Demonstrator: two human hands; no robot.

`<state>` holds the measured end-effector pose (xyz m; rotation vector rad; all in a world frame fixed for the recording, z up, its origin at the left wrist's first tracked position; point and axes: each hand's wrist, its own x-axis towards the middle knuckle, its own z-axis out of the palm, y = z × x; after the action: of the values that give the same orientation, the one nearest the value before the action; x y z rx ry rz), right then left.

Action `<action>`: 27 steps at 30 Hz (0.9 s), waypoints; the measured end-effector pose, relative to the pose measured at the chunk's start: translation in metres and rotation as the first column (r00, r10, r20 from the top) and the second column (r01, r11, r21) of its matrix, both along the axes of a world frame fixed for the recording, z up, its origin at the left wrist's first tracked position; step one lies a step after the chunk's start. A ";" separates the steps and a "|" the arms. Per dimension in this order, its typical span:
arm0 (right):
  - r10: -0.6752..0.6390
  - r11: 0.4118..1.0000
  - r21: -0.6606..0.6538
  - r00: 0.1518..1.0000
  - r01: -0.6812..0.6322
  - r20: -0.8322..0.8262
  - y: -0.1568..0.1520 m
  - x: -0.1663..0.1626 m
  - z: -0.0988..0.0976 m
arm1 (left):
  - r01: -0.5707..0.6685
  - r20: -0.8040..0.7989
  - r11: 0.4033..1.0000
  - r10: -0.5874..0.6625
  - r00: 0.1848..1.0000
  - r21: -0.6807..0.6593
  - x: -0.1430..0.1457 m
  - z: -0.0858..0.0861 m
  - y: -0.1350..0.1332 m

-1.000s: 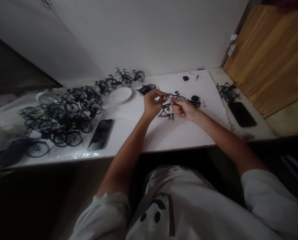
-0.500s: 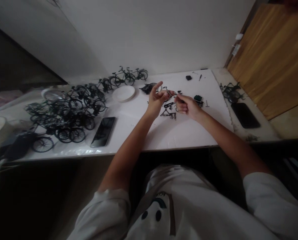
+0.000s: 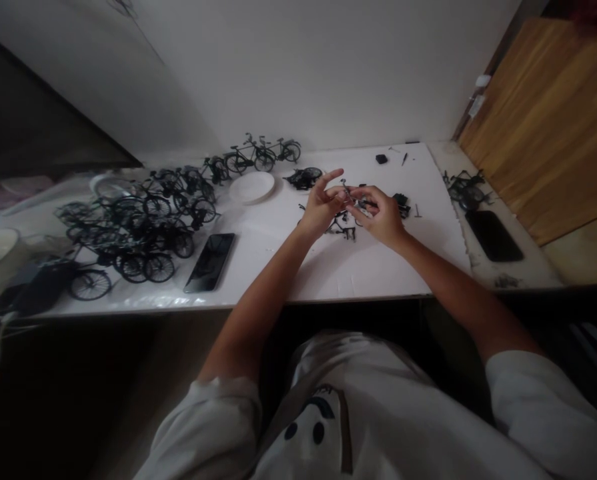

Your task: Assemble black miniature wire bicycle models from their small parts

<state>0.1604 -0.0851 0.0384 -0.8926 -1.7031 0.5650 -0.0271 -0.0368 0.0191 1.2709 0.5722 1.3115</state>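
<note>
Two bare hands meet just above the white tabletop (image 3: pixel 378 267), fingertips together. The left hand (image 3: pixel 322 208) pinches a small metal part (image 3: pixel 347 193) between thumb and bent fingers, its index finger lifted clear and pointing to the far right. The right hand (image 3: pixel 384 217) is curled, and its thumb and fingertips close on the same part from the right; the piece is too small to tell its shape. It is held in the air between the two hands, above the table.

Directly under the hands lies a black, partly built miniature bicycle frame (image 3: pixel 344 230). Just right of the right hand sits a clump of dark loose parts (image 3: pixel 403 200), with a small pin (image 3: pixel 417 211) beside it. Far of the left hand is another dark heap of parts (image 3: pixel 304 177), and left of that a white round dish (image 3: pixel 252 187).

Farther out, a black phone (image 3: pixel 210 262) lies face up to the near left. Beyond it, many finished miniature bicycles (image 3: pixel 138 227) crowd the left end of the table, and two more bicycles (image 3: pixel 264 155) stand by the wall. At the far edge rests a small black block (image 3: pixel 381 159). Off the right edge of the white top lie a second phone (image 3: pixel 493 235) and one more miniature bicycle (image 3: pixel 465 187), near a wooden panel (image 3: pixel 543 120).
</note>
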 end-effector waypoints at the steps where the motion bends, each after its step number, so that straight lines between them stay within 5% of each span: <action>1: -0.005 1.000 -0.002 1.000 0.005 0.006 0.000 0.000 0.000 | 0.005 -0.006 1.000 -0.005 1.000 -0.009 0.000 0.001 -0.001; 27: -0.063 0.997 0.054 0.996 0.059 0.060 0.000 0.003 0.004 | 0.033 0.034 0.999 -0.032 0.999 -0.041 0.000 0.012 -0.008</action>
<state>0.1631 -0.0855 0.0428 -0.9300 -1.7322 0.4546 -0.0272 -0.0447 0.0311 1.2169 0.5507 1.2853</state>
